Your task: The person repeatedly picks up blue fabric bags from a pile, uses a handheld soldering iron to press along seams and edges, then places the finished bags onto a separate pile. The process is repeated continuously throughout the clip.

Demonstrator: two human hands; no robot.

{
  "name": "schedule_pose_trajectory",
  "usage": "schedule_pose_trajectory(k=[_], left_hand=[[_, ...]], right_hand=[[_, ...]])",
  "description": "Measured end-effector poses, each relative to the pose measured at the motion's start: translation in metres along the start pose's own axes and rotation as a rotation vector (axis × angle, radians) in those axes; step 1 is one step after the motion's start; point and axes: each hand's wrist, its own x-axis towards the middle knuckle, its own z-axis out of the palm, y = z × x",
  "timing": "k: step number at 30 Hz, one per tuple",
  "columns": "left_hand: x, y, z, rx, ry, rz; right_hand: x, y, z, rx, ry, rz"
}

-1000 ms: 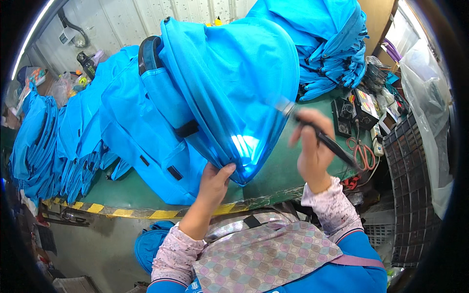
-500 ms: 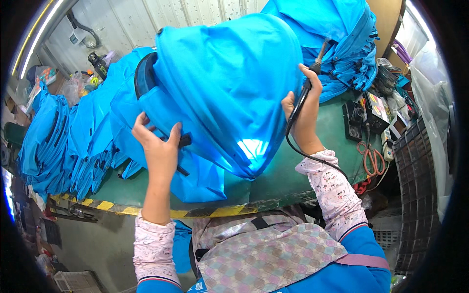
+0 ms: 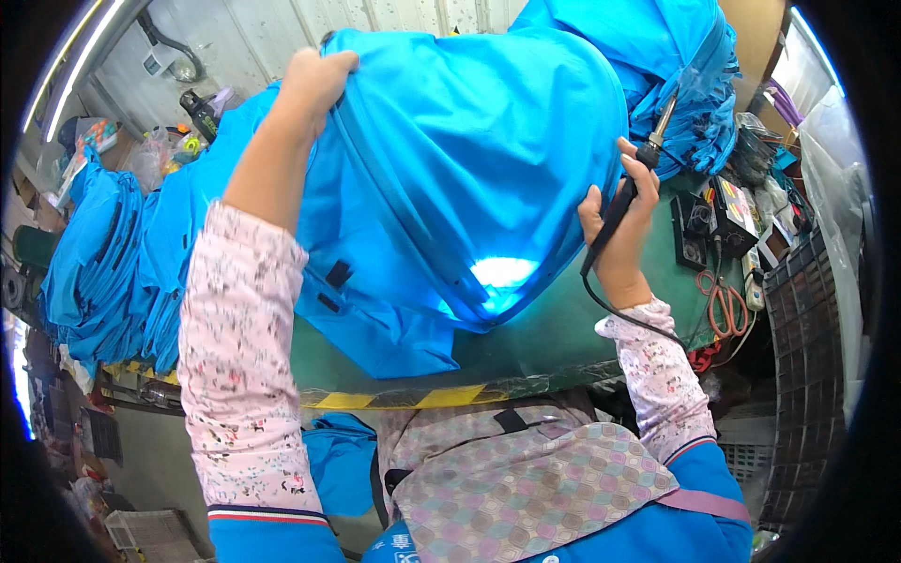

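Note:
A large blue fabric canopy [image 3: 469,141] with a curved, piped rim stands spread over the green worktable [image 3: 563,352]. My left hand [image 3: 314,83] pinches its upper left edge, the arm reaching up across the fabric. In my right hand [image 3: 627,230] is a soldering iron [image 3: 650,153], its metal tip pointing up and away from the canopy. The right thumb and fingertips are close to the canopy's right edge; whether they press on it I cannot tell. Bright light falls on the lower front of the cloth. Two small black tabs [image 3: 338,273] show on its left part.
Folded blue canopies [image 3: 89,272] are stacked at the left, and more [image 3: 690,56] at the back right. Orange-handled scissors [image 3: 725,305] and a black box-shaped unit [image 3: 732,218] lie right. The iron's black cable [image 3: 638,324] crosses my right wrist. Yellow-black tape [image 3: 450,396] marks the table's front edge.
My left hand has moved up from the canopy's lower left side to its top left edge. The canopy has turned and shifted slightly right, along with my right hand and the iron.

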Motion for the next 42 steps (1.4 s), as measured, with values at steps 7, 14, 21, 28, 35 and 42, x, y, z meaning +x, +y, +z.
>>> schedule_pose_trajectory(k=[7,14,21,28,35,42], left_hand=[[-0.038,0.159,-0.101,0.008,-0.365,0.637],[-0.044,0.122,-0.179,0.307,-0.257,0.66],[-0.202,0.009,-0.061,0.14,-1.383,0.454],[-0.288,-0.118,0.088,-0.85,-0.389,-0.164],[-0.268,-0.093,0.101,-1.282,-0.363,-0.292],[-0.27,-0.085,0.102,-1.103,-0.341,-0.27]], right_hand=[[0.074,-0.018,-0.05,0.171,0.263,-0.004],[0.094,-0.062,0.014,0.411,0.111,-0.338],[0.033,-0.085,0.042,0.427,0.051,-0.095],[0.001,-0.098,0.053,0.306,0.092,0.12],[-0.022,-0.096,-0.033,0.242,-0.106,-0.026],[-0.048,-0.112,-0.065,0.228,-0.323,-0.244]])
